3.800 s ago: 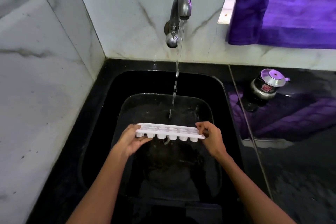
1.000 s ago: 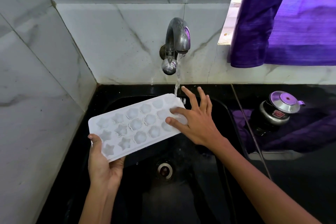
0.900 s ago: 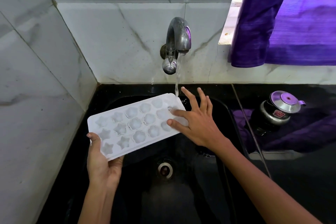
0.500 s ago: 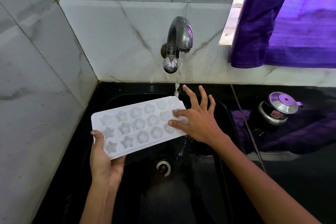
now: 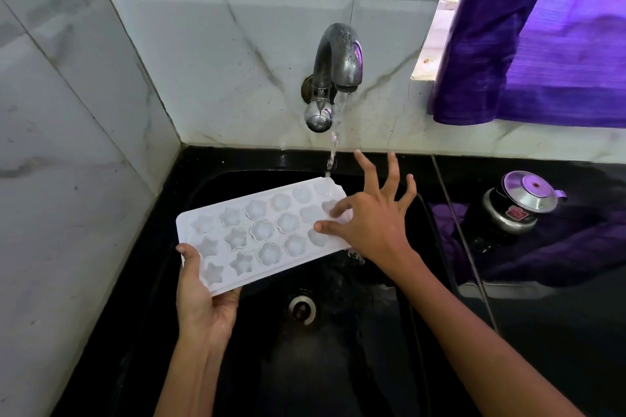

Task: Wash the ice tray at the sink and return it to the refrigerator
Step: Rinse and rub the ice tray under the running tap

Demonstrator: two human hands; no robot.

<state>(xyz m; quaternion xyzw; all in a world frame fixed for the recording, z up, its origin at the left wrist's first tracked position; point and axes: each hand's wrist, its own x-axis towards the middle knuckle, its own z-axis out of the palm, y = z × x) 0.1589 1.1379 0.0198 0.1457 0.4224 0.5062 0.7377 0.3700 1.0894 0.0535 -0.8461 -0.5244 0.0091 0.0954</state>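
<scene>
Black sink (image 5: 210,186) below; left hand (image 5: 203,301) grips ice tray's (image 5: 261,234) near-left end, long axis rising rightward; right hand (image 5: 369,223), fingers spread, rubs far end.

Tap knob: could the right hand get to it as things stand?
Probably yes. The right hand only rests its fingertips on the tray, gripping nothing, and the knob sits just above it with nothing but the water stream between them.

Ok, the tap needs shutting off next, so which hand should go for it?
Probably the right hand. Its fingers are spread, only touching the ice tray, and sit just below the tap. The left hand grips the tray's near end, holding it up.
</scene>
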